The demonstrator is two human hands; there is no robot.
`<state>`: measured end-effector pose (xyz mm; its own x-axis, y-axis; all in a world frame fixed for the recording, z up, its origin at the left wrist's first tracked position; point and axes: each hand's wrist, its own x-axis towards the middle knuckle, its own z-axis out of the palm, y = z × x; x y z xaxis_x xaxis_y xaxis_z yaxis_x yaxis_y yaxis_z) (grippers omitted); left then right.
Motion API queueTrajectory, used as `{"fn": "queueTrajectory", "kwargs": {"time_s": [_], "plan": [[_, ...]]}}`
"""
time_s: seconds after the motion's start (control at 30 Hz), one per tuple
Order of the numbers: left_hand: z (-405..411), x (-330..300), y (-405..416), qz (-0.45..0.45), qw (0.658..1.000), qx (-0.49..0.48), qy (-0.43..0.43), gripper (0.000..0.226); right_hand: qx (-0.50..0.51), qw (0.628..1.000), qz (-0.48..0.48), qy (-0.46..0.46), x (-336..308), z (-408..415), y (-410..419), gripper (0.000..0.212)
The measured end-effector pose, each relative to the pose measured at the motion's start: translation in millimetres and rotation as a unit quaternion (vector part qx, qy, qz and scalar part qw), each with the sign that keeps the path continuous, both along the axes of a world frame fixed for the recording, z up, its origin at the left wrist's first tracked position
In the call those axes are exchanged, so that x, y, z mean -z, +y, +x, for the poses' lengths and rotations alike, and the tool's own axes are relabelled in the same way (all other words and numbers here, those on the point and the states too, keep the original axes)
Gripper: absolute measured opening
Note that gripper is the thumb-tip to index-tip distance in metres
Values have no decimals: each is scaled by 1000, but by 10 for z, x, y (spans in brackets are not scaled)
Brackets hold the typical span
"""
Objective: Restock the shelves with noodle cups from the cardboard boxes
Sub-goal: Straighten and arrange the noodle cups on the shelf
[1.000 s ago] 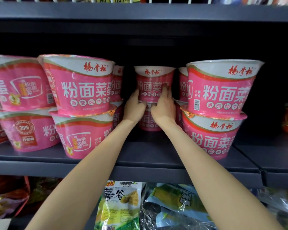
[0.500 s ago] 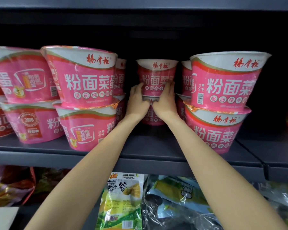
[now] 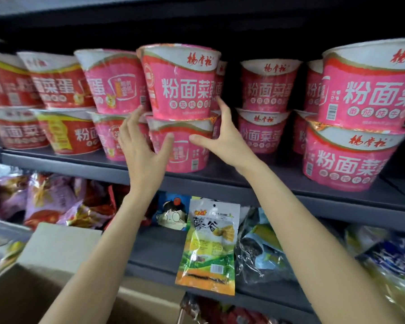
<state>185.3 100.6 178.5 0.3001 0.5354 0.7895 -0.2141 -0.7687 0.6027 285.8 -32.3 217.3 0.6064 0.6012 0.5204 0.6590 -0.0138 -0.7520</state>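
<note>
Pink noodle cups stand two high in rows on the grey shelf (image 3: 220,182). My left hand (image 3: 142,148) and my right hand (image 3: 223,139) flank one front stack, fingers spread. The left thumb lies on the front of the lower cup (image 3: 185,153) and its fingers reach up the left side. The right thumb rests on that cup's rim and its fingers touch the right side of the upper cup (image 3: 180,87). Neither hand is closed around a cup. A rear stack (image 3: 265,94) stands deeper in the gap to the right.
Another pink stack (image 3: 365,94) fills the right end, and red cups (image 3: 61,83) the left. Snack bags lie on the shelf below, with a yellow-green pouch (image 3: 209,246) at the front. An open cardboard box (image 3: 56,251) sits at the lower left.
Both hands have come back from the rear stack deep in the gap and moved left onto the front two-cup stack. The view has swung left and down, bringing the cardboard box in.
</note>
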Motion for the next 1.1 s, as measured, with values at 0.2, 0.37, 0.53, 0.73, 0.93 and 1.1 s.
{"fn": "queueTrajectory", "kwargs": {"time_s": [0.2, 0.37, 0.53, 0.73, 0.93, 1.1], "plan": [[-58, -81, -70, -117, 979, 128, 109, 114, 15, 999, 44, 27, 145, -158, -71, 86], [65, -148, -369, -108, 968, 193, 119, 126, 147, 982, 86, -77, 258, -268, -490, 77], [457, -194, -604, -109, 943, 273, 155, 134, 274, 952, 43, -129, 250, -249, -930, 76], [826, -240, -649, -128, 886, 407, 180, 128, 330, 926, -9, -182, 320, -178, -1208, 76], [830, -263, -500, -71, 896, 388, 204, 114, 406, 874, -50, -262, 334, -149, -1162, 67], [663, -206, -653, -56, 930, 338, 132, 98, 385, 902, -20, -192, 381, -110, -1118, 80]]}}
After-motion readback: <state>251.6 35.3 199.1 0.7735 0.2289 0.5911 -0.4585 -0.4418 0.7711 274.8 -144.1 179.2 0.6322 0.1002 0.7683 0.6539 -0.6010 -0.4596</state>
